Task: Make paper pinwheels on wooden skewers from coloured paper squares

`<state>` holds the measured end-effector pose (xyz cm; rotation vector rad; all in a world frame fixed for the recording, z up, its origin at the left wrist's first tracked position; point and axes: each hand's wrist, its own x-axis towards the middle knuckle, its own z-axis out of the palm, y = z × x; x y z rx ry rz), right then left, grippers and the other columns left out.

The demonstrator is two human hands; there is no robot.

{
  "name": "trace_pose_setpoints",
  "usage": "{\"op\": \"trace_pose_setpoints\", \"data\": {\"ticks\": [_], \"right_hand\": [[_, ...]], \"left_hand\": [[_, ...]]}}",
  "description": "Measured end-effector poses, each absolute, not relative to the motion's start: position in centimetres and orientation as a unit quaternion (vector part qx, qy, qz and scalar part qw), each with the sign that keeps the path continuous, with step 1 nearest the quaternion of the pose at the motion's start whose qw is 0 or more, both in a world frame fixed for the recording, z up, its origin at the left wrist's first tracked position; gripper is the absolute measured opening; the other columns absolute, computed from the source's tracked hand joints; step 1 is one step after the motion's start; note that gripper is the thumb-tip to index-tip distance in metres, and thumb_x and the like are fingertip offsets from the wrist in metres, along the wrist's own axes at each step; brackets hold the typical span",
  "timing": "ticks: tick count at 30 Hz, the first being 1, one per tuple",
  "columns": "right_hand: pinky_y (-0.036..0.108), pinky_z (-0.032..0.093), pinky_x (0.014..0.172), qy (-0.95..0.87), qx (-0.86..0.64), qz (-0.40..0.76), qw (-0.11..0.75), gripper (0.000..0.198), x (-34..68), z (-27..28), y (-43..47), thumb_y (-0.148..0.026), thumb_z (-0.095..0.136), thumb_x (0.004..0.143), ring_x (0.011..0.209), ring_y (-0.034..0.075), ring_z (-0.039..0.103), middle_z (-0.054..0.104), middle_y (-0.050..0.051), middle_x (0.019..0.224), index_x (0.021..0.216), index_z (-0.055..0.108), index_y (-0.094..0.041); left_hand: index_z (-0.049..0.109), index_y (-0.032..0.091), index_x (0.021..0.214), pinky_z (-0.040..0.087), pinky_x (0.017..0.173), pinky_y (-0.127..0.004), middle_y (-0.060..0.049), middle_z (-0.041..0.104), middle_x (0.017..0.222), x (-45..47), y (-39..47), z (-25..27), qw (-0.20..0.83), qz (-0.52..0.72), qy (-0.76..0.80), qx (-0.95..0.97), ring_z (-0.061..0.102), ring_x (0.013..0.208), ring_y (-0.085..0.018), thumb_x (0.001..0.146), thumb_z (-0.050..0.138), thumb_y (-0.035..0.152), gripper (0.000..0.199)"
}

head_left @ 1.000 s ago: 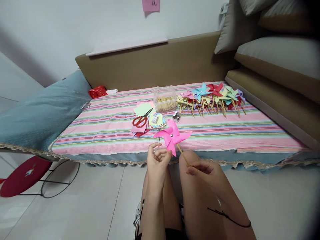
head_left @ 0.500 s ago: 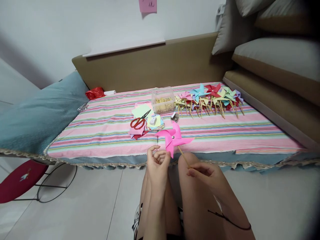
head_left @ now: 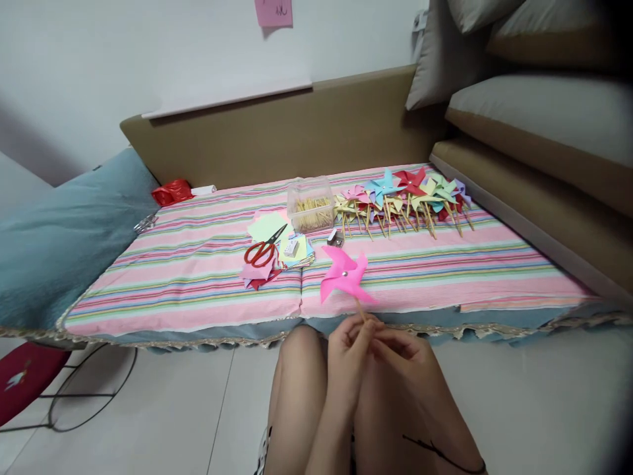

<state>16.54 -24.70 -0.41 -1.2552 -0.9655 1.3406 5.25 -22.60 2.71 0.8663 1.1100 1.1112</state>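
A pink paper pinwheel (head_left: pixel 343 274) on a thin wooden stick stands upright just above my knees. Both hands meet at the bottom of its stick: my left hand (head_left: pixel 351 349) pinches the stick from the left and my right hand (head_left: pixel 401 353) closes on it from the right. The stick's lower end is hidden inside my fingers. Behind it lies the striped pink cloth (head_left: pixel 445 264) on the sofa seat.
On the cloth lie red scissors (head_left: pixel 264 249) on a stack of coloured paper squares (head_left: pixel 270 227), a clear box of sticks (head_left: pixel 310 204), a small metal clip (head_left: pixel 335 236) and a row of finished pinwheels (head_left: pixel 403 194). A teal cushion (head_left: pixel 64 224) lies left; a red stool (head_left: pixel 24 382) stands below it.
My left hand has moved right from the pinwheel's blade to the stick, joining my right hand. The pinwheel now stands more upright. The view has shifted right.
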Motion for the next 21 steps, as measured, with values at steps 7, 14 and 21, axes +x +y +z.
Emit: {"op": "trace_pose_setpoints", "data": {"ticks": [7, 14, 21], "right_hand": [[0.024, 0.049, 0.067, -0.423, -0.524, 0.563, 0.479, 0.014, 17.5, -0.9, -23.9, -0.032, 0.068, 0.076, 0.074, 0.017, 0.065, 0.072, 0.003, 0.075, 0.079, 0.076, -0.021], [0.026, 0.05, 0.063, -0.327, -0.611, 0.478, 0.539, 0.024, 21.3, -4.0, -23.3, -0.042, 0.072, 0.069, 0.065, 0.018, 0.063, 0.07, 0.004, 0.065, 0.071, 0.073, -0.018], [0.031, 0.051, 0.065, -0.275, -0.729, 0.208, 0.591, 0.033, 36.4, -7.2, -17.0, -0.043, 0.071, 0.067, 0.068, 0.022, 0.066, 0.073, 0.011, 0.073, 0.078, 0.073, -0.012]], "left_hand": [[0.069, 0.013, 0.073, 0.05, 0.068, -0.027, -0.008, 0.071, 0.075, 6.9, -21.1, 1.6, 0.616, 0.49, 0.513, 0.342, 0.065, 0.072, -0.018, 0.073, 0.067, 0.036, 0.022], [0.067, 0.021, 0.107, 0.044, 0.098, -0.037, -0.007, 0.068, 0.116, 8.1, -20.1, -2.1, 0.487, 0.445, 0.563, 0.498, 0.06, 0.111, -0.022, 0.092, 0.038, 0.043, 0.04], [0.068, 0.025, 0.104, 0.033, 0.105, -0.053, -0.003, 0.064, 0.122, 7.7, -20.1, -8.4, 0.133, 0.281, 0.56, 0.768, 0.051, 0.121, -0.032, 0.082, 0.054, 0.026, 0.026]]}}
